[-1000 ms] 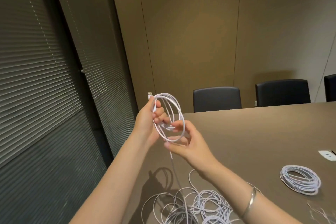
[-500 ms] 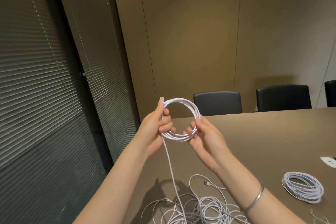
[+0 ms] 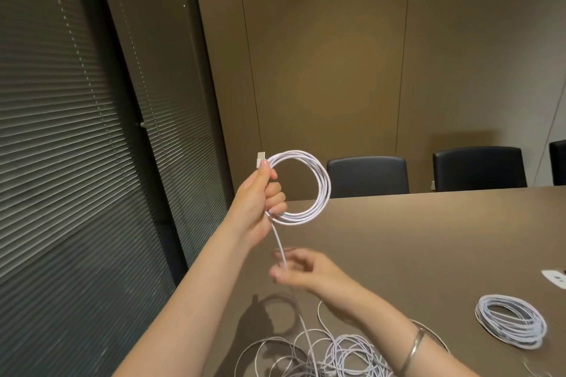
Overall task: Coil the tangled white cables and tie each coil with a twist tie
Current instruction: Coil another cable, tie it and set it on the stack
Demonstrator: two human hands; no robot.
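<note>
Fingers (image 3: 274,193) of our left hand (image 3: 257,202) curl round one side of a partly wound coil (image 3: 309,190), held upright above the near edge of the counter (image 3: 428,239), with the thumb pinning the cable's plug (image 3: 260,157) at the top of the loop. From under these fingers the free run of the cable (image 3: 279,246) drops straight down to our right hand (image 3: 301,269), whose fingertips appear to pinch it lightly; motion blur leaves the exact grip uncertain. Below that hand the run joins the tangled pile (image 3: 330,352) on the counter. Well to the right of both hands lies a finished coil (image 3: 511,324); whether it is tied we cannot tell.

We judge the step in hand to be winding: several turns are made and much cable remains loose. The next move calls for drawing slack up from the pile, carrying it round to match the existing turns, and tucking it under the left fingers without letting the loop spring open. No twist tie can be made out.
</note>
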